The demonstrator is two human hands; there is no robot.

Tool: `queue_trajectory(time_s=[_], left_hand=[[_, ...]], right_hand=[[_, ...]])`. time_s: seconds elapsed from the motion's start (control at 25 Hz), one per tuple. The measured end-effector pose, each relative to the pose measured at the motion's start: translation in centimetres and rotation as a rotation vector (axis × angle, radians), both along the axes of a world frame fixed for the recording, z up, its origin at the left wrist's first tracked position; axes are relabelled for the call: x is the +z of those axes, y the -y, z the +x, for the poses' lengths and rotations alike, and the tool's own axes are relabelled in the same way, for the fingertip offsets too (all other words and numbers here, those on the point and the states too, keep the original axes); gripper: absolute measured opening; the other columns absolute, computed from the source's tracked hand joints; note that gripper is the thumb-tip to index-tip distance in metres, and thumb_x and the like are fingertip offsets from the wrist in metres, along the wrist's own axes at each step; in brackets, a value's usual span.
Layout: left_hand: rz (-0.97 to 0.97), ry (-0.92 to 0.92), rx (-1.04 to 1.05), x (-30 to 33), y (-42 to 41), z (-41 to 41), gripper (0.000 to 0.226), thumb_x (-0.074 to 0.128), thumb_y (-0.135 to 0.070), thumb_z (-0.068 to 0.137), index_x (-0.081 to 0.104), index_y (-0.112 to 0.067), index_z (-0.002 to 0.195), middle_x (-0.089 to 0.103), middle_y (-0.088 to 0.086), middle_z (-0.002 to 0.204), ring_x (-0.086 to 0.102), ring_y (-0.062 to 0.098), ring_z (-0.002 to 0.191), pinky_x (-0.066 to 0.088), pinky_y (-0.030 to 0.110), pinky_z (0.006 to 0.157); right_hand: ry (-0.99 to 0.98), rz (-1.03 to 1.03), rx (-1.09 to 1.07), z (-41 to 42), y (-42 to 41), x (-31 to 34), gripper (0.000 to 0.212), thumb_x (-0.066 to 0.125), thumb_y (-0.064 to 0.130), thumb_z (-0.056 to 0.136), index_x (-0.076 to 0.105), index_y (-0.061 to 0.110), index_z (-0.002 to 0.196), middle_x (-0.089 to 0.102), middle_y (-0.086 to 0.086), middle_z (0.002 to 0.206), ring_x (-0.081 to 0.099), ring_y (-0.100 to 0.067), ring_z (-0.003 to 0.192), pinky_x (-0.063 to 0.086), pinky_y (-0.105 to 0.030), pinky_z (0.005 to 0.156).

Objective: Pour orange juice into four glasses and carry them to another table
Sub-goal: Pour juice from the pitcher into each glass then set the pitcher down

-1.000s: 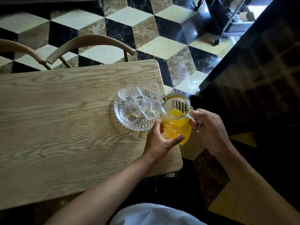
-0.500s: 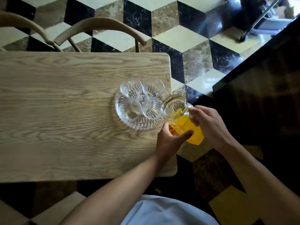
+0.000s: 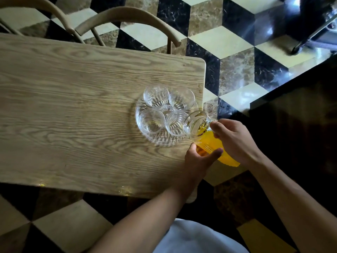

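Note:
A clear glass pitcher of orange juice (image 3: 209,141) is tilted steeply, its mouth over the near right glass (image 3: 176,123). My right hand (image 3: 235,139) grips its handle and my left hand (image 3: 198,157) supports its body from below. Several ribbed clear glasses stand on a round glass tray (image 3: 160,141) near the right end of the wooden table (image 3: 73,106): a far left glass (image 3: 156,96), a far right glass (image 3: 181,99) and a near left glass (image 3: 151,121). All the glasses look empty. No juice stream is visible.
Two wooden chair backs (image 3: 127,17) stand at the table's far side. The floor is a black, cream and brown cube-pattern tile (image 3: 228,42). A dark counter (image 3: 300,115) lies to the right, close to the pitcher. The table's right edge is just beside the tray.
The pitcher has tipped from upright to steeply tilted, with its mouth moved over the near right glass. Both hands stayed on it. The camera view has shifted over the table.

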State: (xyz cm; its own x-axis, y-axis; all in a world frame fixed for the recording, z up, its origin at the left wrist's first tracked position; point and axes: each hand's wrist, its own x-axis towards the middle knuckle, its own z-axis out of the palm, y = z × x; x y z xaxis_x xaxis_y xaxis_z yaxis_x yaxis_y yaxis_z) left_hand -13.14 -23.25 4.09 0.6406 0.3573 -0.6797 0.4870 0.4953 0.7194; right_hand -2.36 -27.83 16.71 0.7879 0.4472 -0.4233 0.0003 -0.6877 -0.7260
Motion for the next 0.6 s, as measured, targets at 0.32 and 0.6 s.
queue_trajectory(time_s=[0.32,0.6], left_hand=[[-0.051,0.055,0.049,0.0,1.1,0.8,0.059,0.091,-0.047,0.059,0.070,-0.012,0.103,0.076,-0.008,0.079,0.065,0.003,0.064,0.052,0.022,0.063],[-0.132,0.084,0.081,0.0,1.9,1.3,0.033,0.093,-0.023,0.072,0.063,-0.019,0.085,0.064,-0.016,0.059,0.050,-0.005,0.050,0.041,0.014,0.051]], right_hand=[[0.024,-0.162,0.069,0.7,-1.3,1.0,0.043,0.054,0.033,0.099,0.061,-0.001,0.074,0.051,0.000,0.055,0.045,-0.015,0.050,0.035,-0.030,0.052],[0.067,-0.215,0.138,1.1,-1.9,1.2,0.042,0.053,0.034,0.100,0.062,0.005,0.072,0.054,-0.004,0.058,0.046,-0.016,0.051,0.036,-0.030,0.052]])
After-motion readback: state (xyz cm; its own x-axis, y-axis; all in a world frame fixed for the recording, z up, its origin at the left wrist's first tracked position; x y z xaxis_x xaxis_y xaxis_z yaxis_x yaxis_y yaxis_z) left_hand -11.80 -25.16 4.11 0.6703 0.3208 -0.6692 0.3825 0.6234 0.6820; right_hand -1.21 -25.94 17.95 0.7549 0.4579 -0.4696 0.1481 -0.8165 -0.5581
